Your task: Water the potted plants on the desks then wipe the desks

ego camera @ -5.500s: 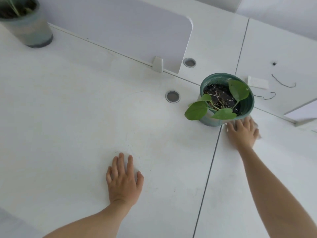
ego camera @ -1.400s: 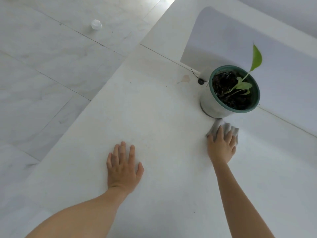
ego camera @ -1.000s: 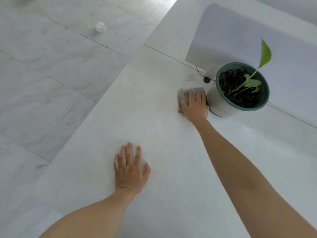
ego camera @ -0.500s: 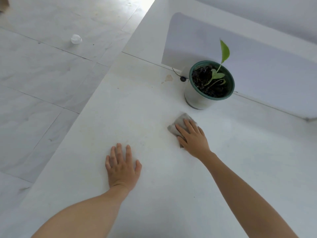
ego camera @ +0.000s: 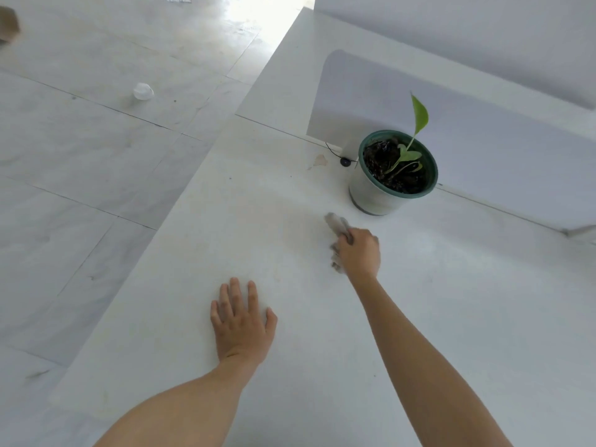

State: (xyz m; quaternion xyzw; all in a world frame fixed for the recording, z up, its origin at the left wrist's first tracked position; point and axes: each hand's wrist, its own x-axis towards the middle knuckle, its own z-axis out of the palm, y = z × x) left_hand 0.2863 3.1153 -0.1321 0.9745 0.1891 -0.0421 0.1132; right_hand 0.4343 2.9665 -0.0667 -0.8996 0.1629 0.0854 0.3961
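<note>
The grey cloth is bunched on the white surface, near the front of the potted plant — the right hand has its grip clenched round it. The left hand lies flat, grip released, nearer the surface's left edge. A white divider panel stands behind the potted plant, with a brownish stain to its left. Past the left edge lies pale tiled floor — a small white object sits on it.

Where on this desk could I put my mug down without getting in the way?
The widest bare stretch of desk lies right of the right hand, below the divider. Another runs from the left hand up the desk's left edge. Crowded: between the cloth and the pot, near the stain.
</note>
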